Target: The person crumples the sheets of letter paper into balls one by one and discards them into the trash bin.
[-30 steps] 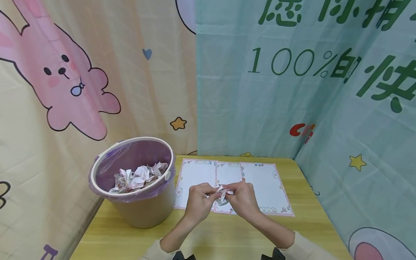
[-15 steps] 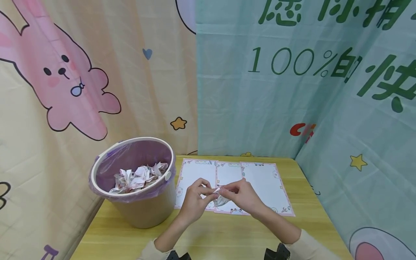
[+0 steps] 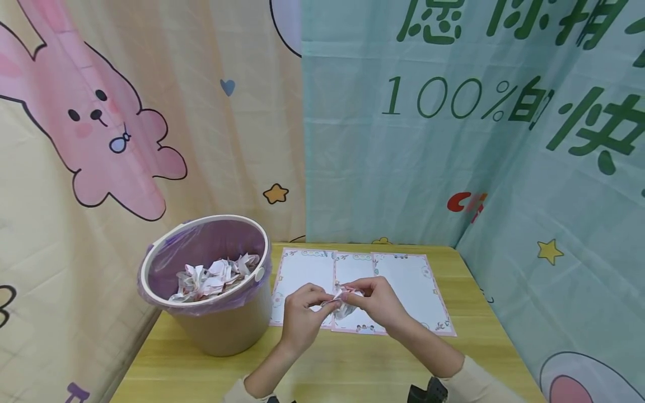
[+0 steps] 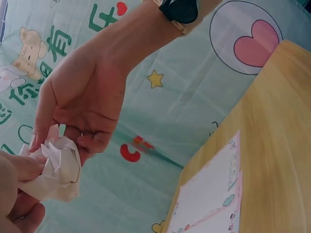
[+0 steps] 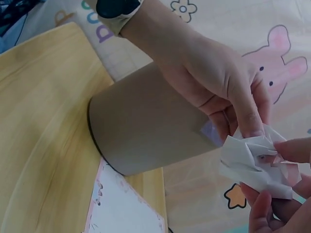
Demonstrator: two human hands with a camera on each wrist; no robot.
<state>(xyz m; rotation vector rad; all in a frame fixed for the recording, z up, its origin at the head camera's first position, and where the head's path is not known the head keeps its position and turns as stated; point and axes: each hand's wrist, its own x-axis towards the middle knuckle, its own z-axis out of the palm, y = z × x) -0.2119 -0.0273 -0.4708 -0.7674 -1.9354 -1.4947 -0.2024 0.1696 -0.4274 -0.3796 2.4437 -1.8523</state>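
Observation:
A crumpled sheet of white paper [image 3: 345,307] with pinkish printed edges is held between both hands, above the sheets on the table. My left hand [image 3: 303,314] pinches its left side between thumb and fingers. On the other side, my right hand [image 3: 380,302] grips it with thumb and curled fingers. The left wrist view shows the wadded paper [image 4: 60,170] from below, the right hand [image 4: 87,92] reaching to it. In the right wrist view, folds of the paper [image 5: 252,162] stick out between the fingers of both hands.
Three bordered paper sheets [image 3: 410,285] lie flat and partly overlapping on the wooden table [image 3: 353,369]. To the left stands a beige bin [image 3: 221,330] with a purple liner, holding several crumpled papers [image 3: 216,277]. Printed curtains [image 3: 383,168] hang behind and beside the table.
The hands have shifted their hold on the crumpled paper, working it between the fingers. The right hand sits slightly farther from the left than a second ago. Bin and flat sheets stay put.

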